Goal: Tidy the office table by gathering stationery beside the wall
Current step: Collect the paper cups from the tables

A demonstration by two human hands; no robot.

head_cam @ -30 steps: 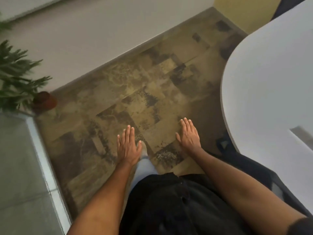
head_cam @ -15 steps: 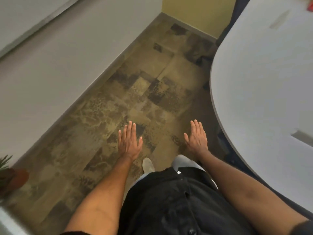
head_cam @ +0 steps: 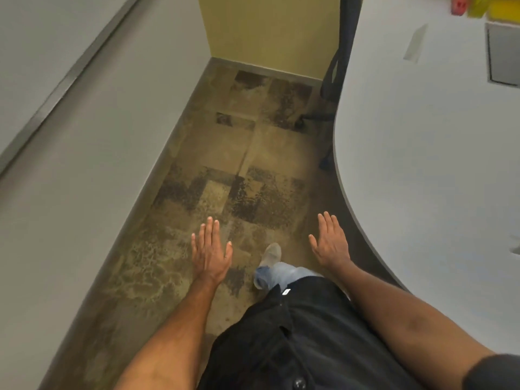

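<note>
The white office table [head_cam: 422,153] fills the right side, its rounded edge curving toward me. At its far top corner lie a small red item [head_cam: 458,7] and yellow items [head_cam: 489,8], cut off by the frame and too blurred to name. My left hand [head_cam: 211,250] hovers flat over the floor, fingers straight, holding nothing. My right hand [head_cam: 330,242] is also flat and empty, just left of the table's curved edge, apart from it.
A grey wall [head_cam: 84,122] runs along the left and a yellow wall [head_cam: 270,32] closes the far end. A dark chair base [head_cam: 326,108] stands under the table's far side. A grey inset panel [head_cam: 503,54] sits in the tabletop. Patterned brown carpet lies between wall and table.
The view has swung right and forward along the aisle; the potted plant has left the frame and the table's far corner with coloured items has appeared. Both hands stay flat and empty.
</note>
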